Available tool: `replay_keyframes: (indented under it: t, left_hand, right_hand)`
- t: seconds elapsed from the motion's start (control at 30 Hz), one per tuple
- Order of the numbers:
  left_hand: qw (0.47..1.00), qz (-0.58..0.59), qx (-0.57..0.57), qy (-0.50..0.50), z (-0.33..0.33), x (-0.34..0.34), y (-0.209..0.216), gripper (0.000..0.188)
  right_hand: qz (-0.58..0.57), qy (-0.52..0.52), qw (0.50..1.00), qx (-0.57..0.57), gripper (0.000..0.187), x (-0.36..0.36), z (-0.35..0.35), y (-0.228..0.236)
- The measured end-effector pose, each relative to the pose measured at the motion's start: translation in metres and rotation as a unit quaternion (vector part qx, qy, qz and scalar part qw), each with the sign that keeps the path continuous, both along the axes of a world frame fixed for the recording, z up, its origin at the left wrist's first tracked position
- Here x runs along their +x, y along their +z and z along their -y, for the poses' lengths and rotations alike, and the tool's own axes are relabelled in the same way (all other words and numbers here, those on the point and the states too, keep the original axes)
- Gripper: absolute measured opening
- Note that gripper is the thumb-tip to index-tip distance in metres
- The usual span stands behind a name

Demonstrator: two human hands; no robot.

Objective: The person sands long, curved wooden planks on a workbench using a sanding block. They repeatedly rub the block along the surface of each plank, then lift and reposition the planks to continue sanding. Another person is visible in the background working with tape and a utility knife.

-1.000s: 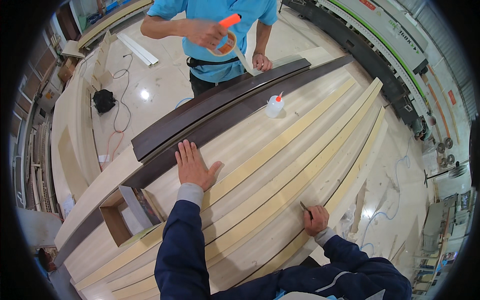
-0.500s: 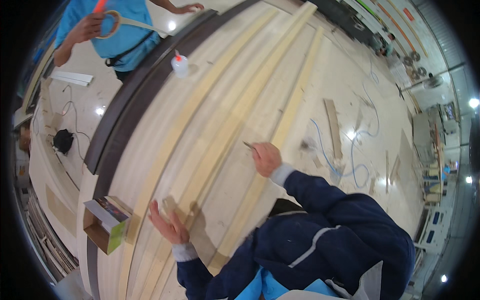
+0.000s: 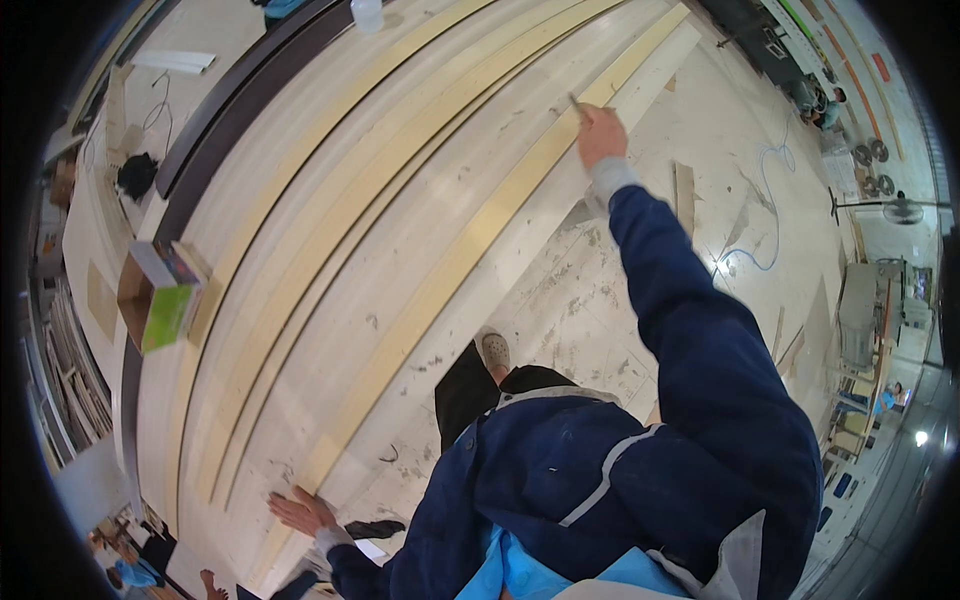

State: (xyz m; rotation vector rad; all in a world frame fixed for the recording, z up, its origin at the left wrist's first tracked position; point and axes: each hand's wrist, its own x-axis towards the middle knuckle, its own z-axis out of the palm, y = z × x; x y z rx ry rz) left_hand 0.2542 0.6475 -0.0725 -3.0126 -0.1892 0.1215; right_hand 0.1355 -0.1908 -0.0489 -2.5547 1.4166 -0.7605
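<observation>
1. Your right hand point(image 3: 602, 135) clasps a slim dark tool point(image 3: 575, 103), far right.
2. Your left hand point(image 3: 303, 512), near left, spreads empty.
3. A flat pale-yellow strip point(image 3: 485, 240) lies inside the pale bench's point(image 3: 400, 250) right edge; tiled floor point(image 3: 570, 310) beyond.

I have the right hand point(image 3: 602, 135) curled closed, far ahead and to the right of the left hand point(image 3: 305, 512); behind it, the right arm point(image 3: 690, 300) is almost straight. The left fingers are extended, pointing away from the right hand; their palm contact I cannot surely judge.
</observation>
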Motion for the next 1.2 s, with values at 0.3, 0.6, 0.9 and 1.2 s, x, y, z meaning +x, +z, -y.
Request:
replay_keyframes:
  t: [0.3,0.6,0.9,1.2]
  left_hand:
    - [0.995,0.092,-0.021,-0.025,0.021,-0.003,-0.001,0.069]
    - [0.996,0.085,-0.032,0.003,0.034,-0.006,0.012,0.067]
    - [0.994,0.100,-0.033,-0.005,0.026,-0.004,0.004,0.064]
    - [0.996,0.090,-0.023,-0.007,0.023,-0.002,0.002,0.063]
  right_hand:
    - [-0.063,0.340,0.938,-0.030,0.017,0.025,-0.186,-0.055]
    - [0.002,0.557,0.789,0.258,0.026,0.027,-0.402,-0.030]
    - [-0.085,0.246,0.965,-0.036,0.031,0.010,-0.146,-0.039]
    - [0.043,0.419,0.905,0.064,0.024,0.009,-0.226,-0.050]
